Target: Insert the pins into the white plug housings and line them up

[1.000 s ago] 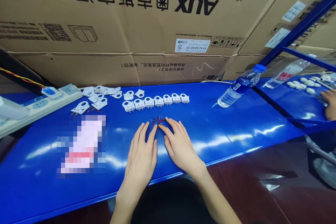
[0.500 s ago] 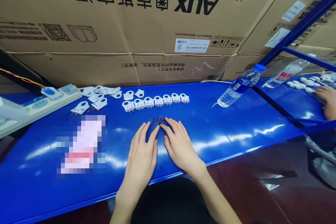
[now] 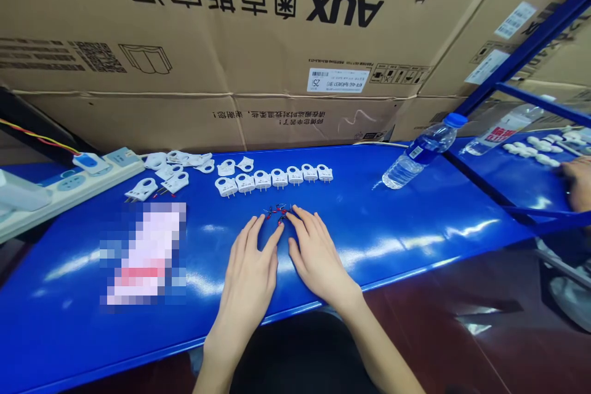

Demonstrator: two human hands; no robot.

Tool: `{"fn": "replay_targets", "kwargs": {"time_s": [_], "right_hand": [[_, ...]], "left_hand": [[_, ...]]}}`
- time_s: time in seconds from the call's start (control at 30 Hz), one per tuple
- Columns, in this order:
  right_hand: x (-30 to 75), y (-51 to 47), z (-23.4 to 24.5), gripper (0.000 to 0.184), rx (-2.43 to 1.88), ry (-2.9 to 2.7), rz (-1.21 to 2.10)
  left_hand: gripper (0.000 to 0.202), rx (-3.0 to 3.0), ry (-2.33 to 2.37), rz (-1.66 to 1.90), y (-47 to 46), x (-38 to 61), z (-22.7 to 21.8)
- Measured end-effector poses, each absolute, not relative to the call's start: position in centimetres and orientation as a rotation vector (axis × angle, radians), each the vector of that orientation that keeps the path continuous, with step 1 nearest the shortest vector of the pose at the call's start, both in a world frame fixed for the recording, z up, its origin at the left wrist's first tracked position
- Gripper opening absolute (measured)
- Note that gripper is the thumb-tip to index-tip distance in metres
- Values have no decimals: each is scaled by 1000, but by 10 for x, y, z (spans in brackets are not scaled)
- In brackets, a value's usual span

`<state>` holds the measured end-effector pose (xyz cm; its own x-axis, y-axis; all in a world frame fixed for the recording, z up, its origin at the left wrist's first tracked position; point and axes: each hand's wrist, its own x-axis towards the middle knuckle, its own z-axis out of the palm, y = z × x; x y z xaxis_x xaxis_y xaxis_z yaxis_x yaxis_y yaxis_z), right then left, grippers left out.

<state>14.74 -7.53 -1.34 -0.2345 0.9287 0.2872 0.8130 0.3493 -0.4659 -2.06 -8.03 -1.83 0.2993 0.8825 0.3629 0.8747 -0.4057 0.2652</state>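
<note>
Fingers of both hands lie spread and flat on the blue table [image 3: 415,221], gripping nothing. The left hand [image 3: 249,271] and right hand [image 3: 316,255] rest side by side, fingertips pointing toward 12 o'clock, where a small cluster of red-tipped components [image 3: 277,212] sits just at the fingertips (whether any finger actually touches them is too fine to tell). Further toward 12 o'clock, a row of white plug pieces [image 3: 277,178] runs across the table, with a looser heap of white plug pieces [image 3: 170,169] at about 10 o'clock. A power strip [image 3: 69,181] lies at 9 to 10 o'clock. A water bottle [image 3: 422,151] lies on its side at 2 o'clock. Cardboard boxes [image 3: 258,43] stand behind the table. At 3 o'clock, another person's hand [image 3: 579,181] works on a neighbouring table.
</note>
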Motion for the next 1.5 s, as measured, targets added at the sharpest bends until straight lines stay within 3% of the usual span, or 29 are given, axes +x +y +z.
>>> {"fn": "replay_targets", "kwargs": {"time_s": [0.83,1.2,1.5], "right_hand": [[148,-75,-12,45,-1523,-2129,308],[148,-76,-8,29,-1511,-2095,369],[148,-75,-11,44,-1514,-2121,314]], "left_hand": [[44,2428,1752,764,-81,-19,-20],[44,2416,1741,788,-81,-19,-19],[48,2374,1739,814,-81,-19,-20]]}}
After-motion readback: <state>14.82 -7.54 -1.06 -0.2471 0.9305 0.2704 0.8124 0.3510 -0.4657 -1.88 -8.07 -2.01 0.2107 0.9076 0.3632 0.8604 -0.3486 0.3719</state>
